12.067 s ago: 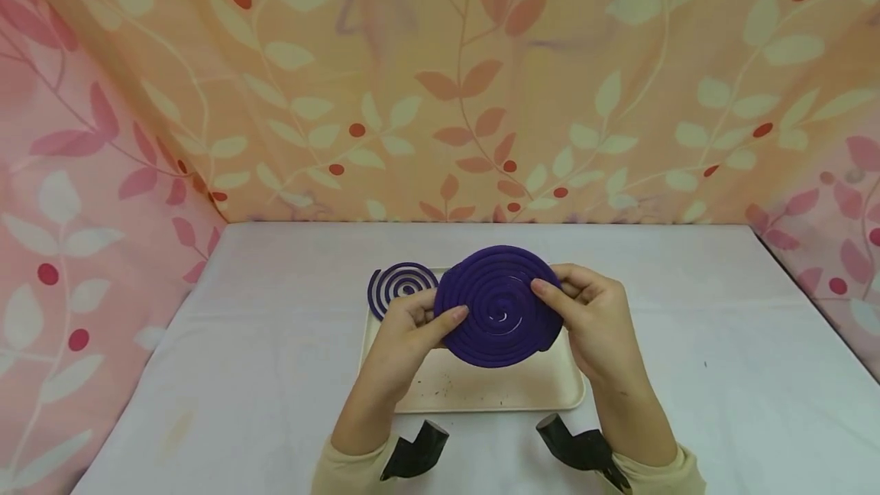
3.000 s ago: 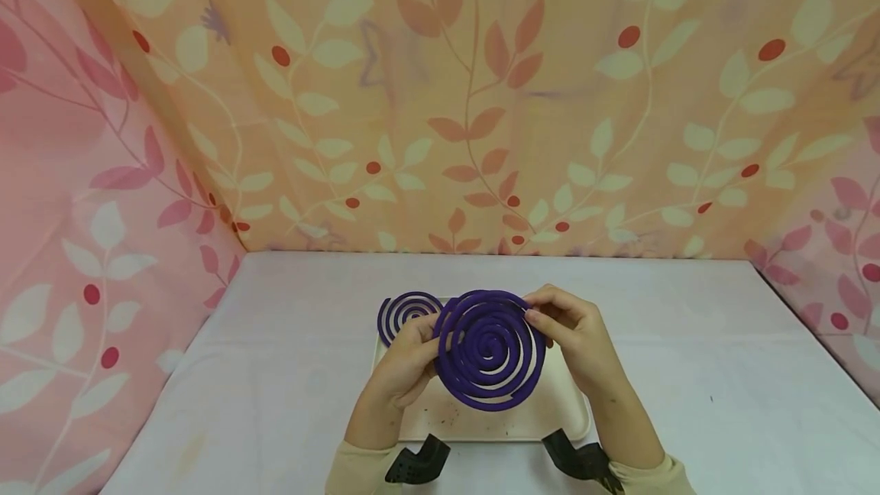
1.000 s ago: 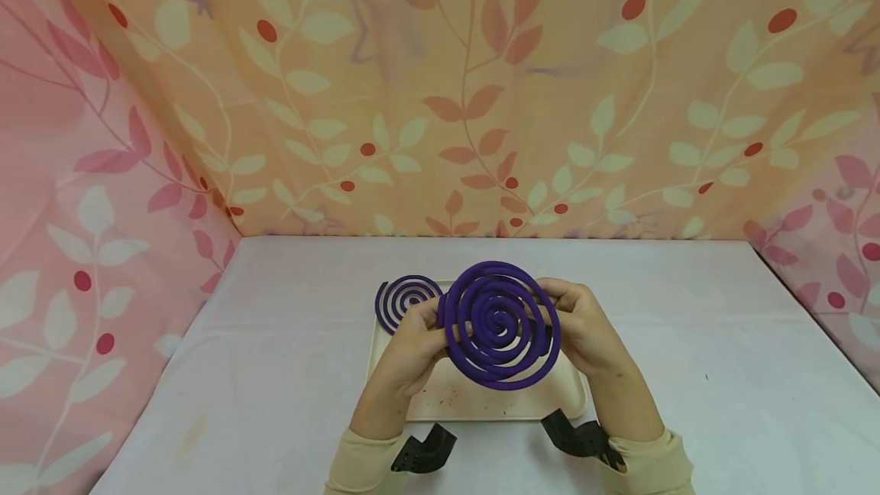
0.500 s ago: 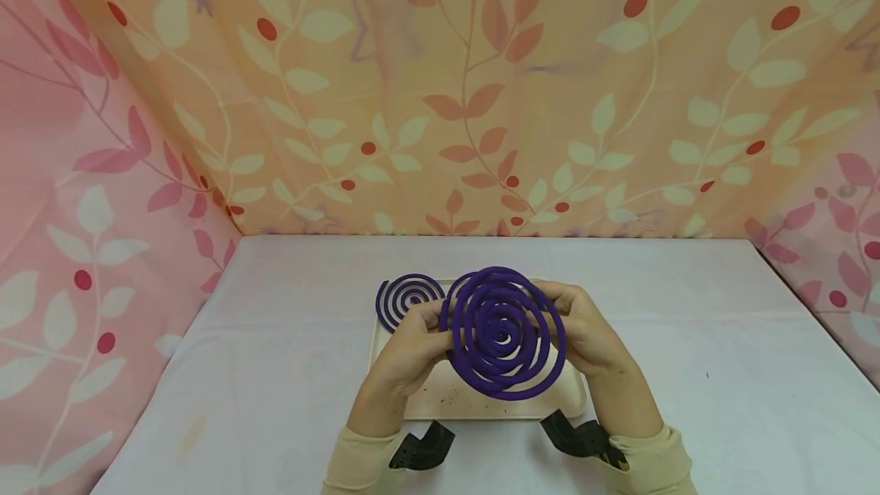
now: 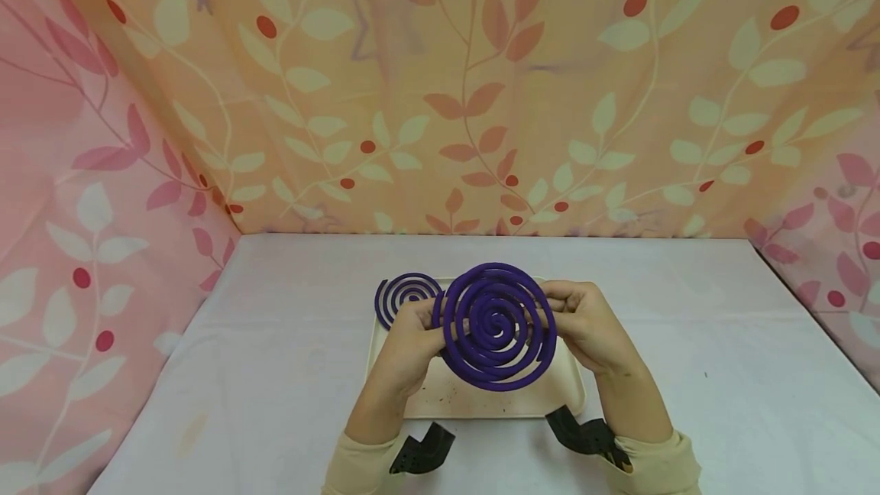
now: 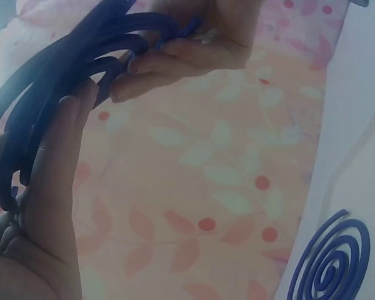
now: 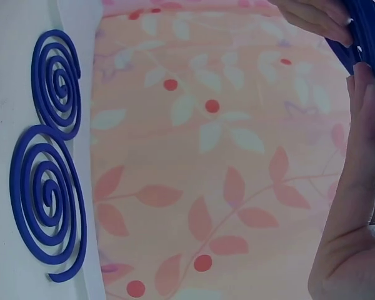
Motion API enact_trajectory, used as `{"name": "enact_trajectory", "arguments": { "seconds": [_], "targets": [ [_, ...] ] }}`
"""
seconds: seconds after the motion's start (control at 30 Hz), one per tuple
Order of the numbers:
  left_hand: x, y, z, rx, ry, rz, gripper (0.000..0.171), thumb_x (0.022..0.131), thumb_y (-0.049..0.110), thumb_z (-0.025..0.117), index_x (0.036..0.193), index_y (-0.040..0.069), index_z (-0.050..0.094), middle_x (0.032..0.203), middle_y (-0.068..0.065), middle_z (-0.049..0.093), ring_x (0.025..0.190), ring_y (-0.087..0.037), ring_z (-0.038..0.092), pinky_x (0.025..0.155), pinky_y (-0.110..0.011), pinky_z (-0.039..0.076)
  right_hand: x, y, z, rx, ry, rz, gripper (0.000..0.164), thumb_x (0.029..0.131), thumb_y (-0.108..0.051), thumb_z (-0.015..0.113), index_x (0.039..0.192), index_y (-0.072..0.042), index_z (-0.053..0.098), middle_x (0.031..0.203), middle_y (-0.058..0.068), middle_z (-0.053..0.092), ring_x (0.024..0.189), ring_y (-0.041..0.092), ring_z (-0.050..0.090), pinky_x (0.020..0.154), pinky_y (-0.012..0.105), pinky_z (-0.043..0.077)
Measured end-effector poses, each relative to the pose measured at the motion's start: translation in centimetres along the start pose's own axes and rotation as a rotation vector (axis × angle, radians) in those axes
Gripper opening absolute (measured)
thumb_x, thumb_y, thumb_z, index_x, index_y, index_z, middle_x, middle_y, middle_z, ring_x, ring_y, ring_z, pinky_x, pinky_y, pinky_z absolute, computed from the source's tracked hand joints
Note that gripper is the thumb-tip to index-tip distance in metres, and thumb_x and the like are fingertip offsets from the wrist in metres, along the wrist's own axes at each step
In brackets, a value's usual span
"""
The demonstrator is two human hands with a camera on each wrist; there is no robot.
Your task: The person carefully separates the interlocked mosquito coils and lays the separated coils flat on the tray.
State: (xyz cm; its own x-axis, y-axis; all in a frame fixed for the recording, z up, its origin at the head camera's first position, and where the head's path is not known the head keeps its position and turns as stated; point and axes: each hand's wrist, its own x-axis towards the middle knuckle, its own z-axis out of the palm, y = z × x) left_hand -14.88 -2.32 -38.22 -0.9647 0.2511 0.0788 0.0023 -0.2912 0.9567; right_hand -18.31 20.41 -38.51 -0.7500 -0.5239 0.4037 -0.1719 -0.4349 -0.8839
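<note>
A purple mosquito coil (image 5: 496,325) is held up above the tray between both hands, its rings spread with gaps between them. My left hand (image 5: 407,346) grips its left edge, fingers partly behind the rings. At the right edge my right hand (image 5: 590,325) holds it, with fingertips showing through the gaps. In the left wrist view the rings (image 6: 65,69) stand apart in overlapping layers. A second coil (image 5: 410,298) lies on the tray's back left corner, partly covered by the left hand. Two loose coils, one (image 7: 57,84) beside another (image 7: 49,194), show in the right wrist view.
A cream rectangular tray (image 5: 481,407) with dark crumbs on it sits on the white-covered table (image 5: 275,373). Behind stands a floral curtain (image 5: 440,98), and pink floral cloth (image 5: 89,250) closes off the left side. Black mounts (image 5: 422,449) are worn at both wrists.
Twelve seconds ago the held coil was a compact disc; its rings have since come apart into open spirals. In the last half second it has shifted slightly left and up, still in both hands.
</note>
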Motion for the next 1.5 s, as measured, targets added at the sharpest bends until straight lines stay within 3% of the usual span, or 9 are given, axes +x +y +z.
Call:
{"name": "enact_trajectory", "arguments": {
  "seconds": [0.23, 0.5, 0.77, 0.87, 0.93, 1.07, 1.17, 1.37, 1.5],
  "targets": [
    [0.0, 0.0, -0.4, 0.024, -0.010, 0.007, 0.003, 0.083, -0.004, 0.063, 0.085, -0.007, 0.063, 0.068, 0.001, 0.066, 0.063, -0.009, 0.065, 0.063, -0.025, 0.056, 0.0, 0.0, 0.0, 0.023, -0.011, 0.021, 0.027, 0.091, 0.013, 0.047, 0.104, 0.000, 0.067, 0.093, 0.009, 0.071, 0.079, 0.012, 0.067, 0.070, 0.023, 0.056],
    [0.1, 0.0, -0.9, -0.059, 0.017, -0.038, 0.012, 0.089, -0.004, 0.053, 0.087, 0.003, 0.063, 0.072, 0.001, 0.068, 0.064, -0.008, 0.066, 0.061, -0.023, 0.056, 0.1, -0.5, 0.0, 0.021, 0.008, 0.037, 0.035, 0.101, 0.000, 0.034, 0.115, -0.005, 0.066, 0.100, 0.004, 0.070, 0.087, 0.011, 0.066, 0.075, 0.025, 0.055],
    [0.0, 0.2, -1.3, -0.277, -0.145, 0.063, 0.032, 0.103, 0.024, 0.038, 0.092, 0.015, 0.067, 0.082, 0.004, 0.070, 0.073, -0.007, 0.067, 0.064, -0.023, 0.056, 0.2, -0.9, 0.8, -0.142, 0.188, 0.095, 0.027, 0.098, -0.002, 0.045, 0.111, -0.013, 0.066, 0.104, 0.000, 0.067, 0.089, 0.012, 0.064, 0.078, 0.029, 0.055],
    [0.0, 0.2, -1.3, -0.224, -0.131, 0.053, 0.019, 0.096, 0.024, 0.056, 0.100, 0.007, 0.064, 0.086, 0.001, 0.070, 0.077, -0.010, 0.068, 0.068, -0.025, 0.056, 0.2, -0.9, 0.9, -0.156, 0.241, 0.110, 0.027, 0.096, 0.000, 0.047, 0.108, -0.014, 0.067, 0.100, 0.001, 0.068, 0.084, 0.012, 0.066, 0.074, 0.030, 0.056],
    [0.0, 0.3, -1.3, -0.144, -0.092, 0.021, 0.025, 0.090, 0.015, 0.064, 0.107, -0.003, 0.059, 0.089, -0.001, 0.070, 0.079, -0.012, 0.068, 0.070, -0.027, 0.057, 0.3, -0.8, 0.9, -0.164, 0.275, 0.113, 0.025, 0.095, 0.001, 0.050, 0.104, -0.013, 0.068, 0.094, 0.001, 0.069, 0.080, 0.012, 0.066, 0.071, 0.029, 0.057],
    [0.1, 0.4, -1.3, -0.037, -0.059, -0.034, 0.035, 0.089, 0.000, 0.059, 0.116, -0.018, 0.048, 0.092, -0.005, 0.068, 0.081, -0.014, 0.068, 0.072, -0.029, 0.057, 0.3, -0.6, 0.8, -0.181, 0.320, 0.109, 0.023, 0.092, 0.006, 0.053, 0.097, -0.010, 0.069, 0.085, 0.002, 0.068, 0.073, 0.010, 0.065, 0.064, 0.026, 0.057],
    [0.1, 0.3, -1.5, -0.058, -0.089, -0.027, 0.029, 0.091, -0.004, 0.052, 0.116, -0.018, 0.048, 0.092, -0.005, 0.068, 0.080, -0.013, 0.067, 0.071, -0.028, 0.056, 0.2, -0.6, 0.7, -0.196, 0.330, 0.101, 0.024, 0.090, 0.009, 0.054, 0.094, -0.010, 0.070, 0.082, 0.002, 0.069, 0.071, 0.010, 0.065, 0.061, 0.024, 0.056],
    [0.0, 0.1, -1.8, -0.216, -0.165, 0.014, 0.016, 0.091, -0.006, 0.049, 0.104, -0.002, 0.057, 0.089, -0.004, 0.069, 0.079, -0.013, 0.067, 0.069, -0.025, 0.056, 0.1, -0.6, 0.8, -0.326, 0.367, 0.039, 0.022, 0.087, 0.009, 0.059, 0.095, -0.007, 0.071, 0.082, 0.001, 0.068, 0.070, 0.010, 0.063, 0.061, 0.023, 0.055],
    [0.3, 0.0, -1.5, -0.107, -0.055, 0.007, 0.017, 0.093, -0.005, 0.050, 0.106, -0.012, 0.057, 0.088, -0.008, 0.069, 0.077, -0.012, 0.068, 0.069, -0.025, 0.056, 0.3, -0.6, 1.2, -0.409, 0.398, -0.107, 0.019, 0.082, 0.015, 0.062, 0.097, 0.006, 0.069, 0.084, 0.004, 0.066, 0.074, 0.013, 0.060, 0.062, 0.021, 0.053]
  ]
}}
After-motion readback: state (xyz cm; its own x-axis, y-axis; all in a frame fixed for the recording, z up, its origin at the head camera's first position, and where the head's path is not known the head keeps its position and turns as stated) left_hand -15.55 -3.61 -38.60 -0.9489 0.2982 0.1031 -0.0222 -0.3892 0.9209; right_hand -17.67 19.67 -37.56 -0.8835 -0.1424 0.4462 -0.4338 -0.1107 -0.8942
